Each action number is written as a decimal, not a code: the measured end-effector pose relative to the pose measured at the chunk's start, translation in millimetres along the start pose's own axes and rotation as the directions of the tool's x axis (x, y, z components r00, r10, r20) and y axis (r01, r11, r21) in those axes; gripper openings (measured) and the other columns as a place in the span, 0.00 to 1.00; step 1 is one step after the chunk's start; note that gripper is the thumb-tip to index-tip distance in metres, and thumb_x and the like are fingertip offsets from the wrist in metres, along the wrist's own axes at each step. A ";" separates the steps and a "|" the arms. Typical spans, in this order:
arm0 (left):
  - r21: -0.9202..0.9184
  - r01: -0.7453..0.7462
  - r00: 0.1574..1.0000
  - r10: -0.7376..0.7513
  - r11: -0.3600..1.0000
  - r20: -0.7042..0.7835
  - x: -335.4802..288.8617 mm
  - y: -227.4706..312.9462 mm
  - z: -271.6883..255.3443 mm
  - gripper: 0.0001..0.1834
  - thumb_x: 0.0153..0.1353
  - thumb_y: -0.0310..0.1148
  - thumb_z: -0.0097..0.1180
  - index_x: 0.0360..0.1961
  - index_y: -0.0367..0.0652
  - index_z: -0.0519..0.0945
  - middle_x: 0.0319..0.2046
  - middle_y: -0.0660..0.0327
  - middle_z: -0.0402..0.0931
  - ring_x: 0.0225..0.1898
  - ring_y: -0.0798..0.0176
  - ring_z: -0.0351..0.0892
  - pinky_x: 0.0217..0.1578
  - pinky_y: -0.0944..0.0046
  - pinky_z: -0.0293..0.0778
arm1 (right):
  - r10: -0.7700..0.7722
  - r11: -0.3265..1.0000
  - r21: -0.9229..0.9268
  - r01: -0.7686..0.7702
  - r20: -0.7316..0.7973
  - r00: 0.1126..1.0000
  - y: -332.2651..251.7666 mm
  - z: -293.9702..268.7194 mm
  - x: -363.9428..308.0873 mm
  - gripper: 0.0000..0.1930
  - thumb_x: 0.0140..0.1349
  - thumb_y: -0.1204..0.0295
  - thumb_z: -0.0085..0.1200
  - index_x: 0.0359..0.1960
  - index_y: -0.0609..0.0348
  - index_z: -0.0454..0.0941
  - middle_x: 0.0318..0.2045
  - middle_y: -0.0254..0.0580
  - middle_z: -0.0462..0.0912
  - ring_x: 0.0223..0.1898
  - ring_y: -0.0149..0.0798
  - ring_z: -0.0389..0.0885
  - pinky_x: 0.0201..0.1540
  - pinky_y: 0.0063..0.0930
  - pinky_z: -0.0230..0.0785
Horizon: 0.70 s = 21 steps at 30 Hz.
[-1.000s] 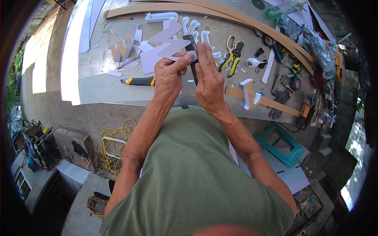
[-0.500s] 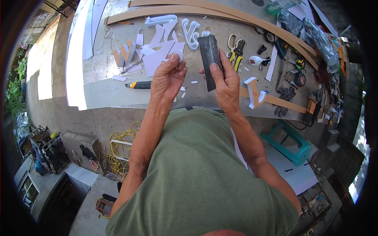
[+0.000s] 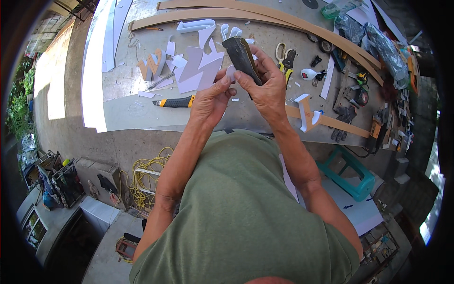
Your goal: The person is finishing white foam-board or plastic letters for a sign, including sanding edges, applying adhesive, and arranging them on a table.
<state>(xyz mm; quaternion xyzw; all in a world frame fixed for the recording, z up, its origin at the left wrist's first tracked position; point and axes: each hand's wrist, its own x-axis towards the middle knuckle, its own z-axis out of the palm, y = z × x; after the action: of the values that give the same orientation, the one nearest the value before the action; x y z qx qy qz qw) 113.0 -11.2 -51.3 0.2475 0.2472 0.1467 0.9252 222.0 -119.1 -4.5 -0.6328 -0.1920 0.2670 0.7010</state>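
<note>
My right hand [image 3: 268, 92] grips a long dark sanding block [image 3: 240, 57], tilted with its far end toward the left. My left hand [image 3: 210, 102] is closed, pinching a small white piece [image 3: 231, 73] between thumb and fingers, right against the block's near side. The fingers of both hands nearly meet there, and part of the piece is hidden. Just beyond my left hand are flat white cut-outs [image 3: 196, 68] with zigzag edges. A utility knife [image 3: 175, 102] with a yellow and black handle lies left of my left wrist.
Long tan strips [image 3: 213, 15] curve across the table's far side. White letter shells [image 3: 196, 25] stand before them. To the right lie scissors [image 3: 281, 51], yellow-handled pliers [image 3: 287, 64], a white bottle [image 3: 309, 74] and a tan-and-white letter [image 3: 307, 112]. A teal stool [image 3: 347, 175] is below the table edge.
My left hand has moved right and brought the white piece against the sanding block. My right hand has tilted the block leftward, showing more of its side.
</note>
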 end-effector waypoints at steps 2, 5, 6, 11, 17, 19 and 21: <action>0.066 0.012 1.000 -0.014 0.998 0.027 -8.3 7.7 5.5 0.34 0.55 0.37 0.69 0.61 0.38 0.70 0.55 0.57 0.75 0.54 0.56 0.75 0.56 0.52 0.70 | -0.002 1.000 -0.022 0.002 -0.002 1.000 -2.6 -6.5 4.7 0.32 0.57 0.75 0.67 0.63 0.65 0.68 0.33 0.36 0.82 0.35 0.26 0.80 0.41 0.20 0.73; 0.036 0.007 0.985 -0.013 0.999 0.172 -22.2 29.5 -4.2 0.50 0.49 0.44 0.73 0.69 0.36 0.60 0.61 0.51 0.70 0.61 0.48 0.70 0.61 0.50 0.66 | 0.020 0.996 -0.090 -0.016 0.044 0.999 -12.8 -18.7 10.5 0.31 0.56 0.76 0.66 0.62 0.64 0.70 0.33 0.38 0.84 0.34 0.26 0.80 0.40 0.21 0.73; 0.071 -0.012 0.986 0.000 0.997 0.169 -25.7 38.3 -11.3 0.54 0.47 0.46 0.74 0.70 0.34 0.57 0.62 0.48 0.68 0.63 0.47 0.68 0.63 0.49 0.64 | 0.020 0.988 -0.155 -0.007 0.082 0.996 -15.2 -23.6 11.3 0.30 0.55 0.76 0.66 0.61 0.63 0.70 0.32 0.37 0.84 0.34 0.26 0.80 0.40 0.22 0.73; 0.526 -0.012 0.995 -0.040 0.850 0.087 -29.4 57.5 -10.0 0.47 0.38 0.39 0.77 0.61 0.33 0.71 0.49 0.42 0.79 0.50 0.54 0.81 0.54 0.56 0.74 | 0.063 0.956 -0.292 0.019 0.269 0.961 -19.6 -22.8 11.3 0.31 0.56 0.77 0.67 0.63 0.60 0.70 0.34 0.35 0.83 0.36 0.26 0.80 0.41 0.21 0.72; 0.709 0.011 1.000 -0.021 0.705 0.006 -32.5 68.6 11.8 0.22 0.43 0.28 0.76 0.42 0.33 0.85 0.34 0.54 0.86 0.35 0.65 0.84 0.40 0.66 0.78 | 0.078 0.966 -0.258 0.025 0.383 0.920 -19.9 -18.1 9.9 0.30 0.56 0.75 0.67 0.61 0.59 0.72 0.34 0.33 0.83 0.35 0.24 0.78 0.39 0.20 0.70; 0.680 -0.060 0.996 0.000 0.730 0.088 -33.1 69.2 8.4 0.21 0.44 0.28 0.75 0.42 0.35 0.85 0.32 0.54 0.86 0.34 0.66 0.84 0.40 0.65 0.79 | 0.101 0.978 -0.208 -0.022 0.381 0.919 -22.9 -20.5 6.0 0.30 0.55 0.76 0.67 0.61 0.58 0.72 0.32 0.33 0.83 0.34 0.25 0.78 0.39 0.22 0.71; 0.682 -0.093 0.994 0.031 0.725 0.102 -36.8 68.8 8.7 0.20 0.45 0.28 0.75 0.42 0.35 0.85 0.33 0.55 0.86 0.34 0.67 0.84 0.38 0.65 0.79 | 0.123 0.986 -0.154 -0.067 0.385 0.915 -23.9 -23.7 3.7 0.30 0.54 0.76 0.67 0.61 0.57 0.73 0.30 0.33 0.83 0.33 0.26 0.79 0.40 0.24 0.71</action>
<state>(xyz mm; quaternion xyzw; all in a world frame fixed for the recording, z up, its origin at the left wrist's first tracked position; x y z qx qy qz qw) 76.6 28.3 6.0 0.5856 0.2367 0.0652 0.7725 242.4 -136.8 16.0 -0.6218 -0.3156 0.4084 0.5891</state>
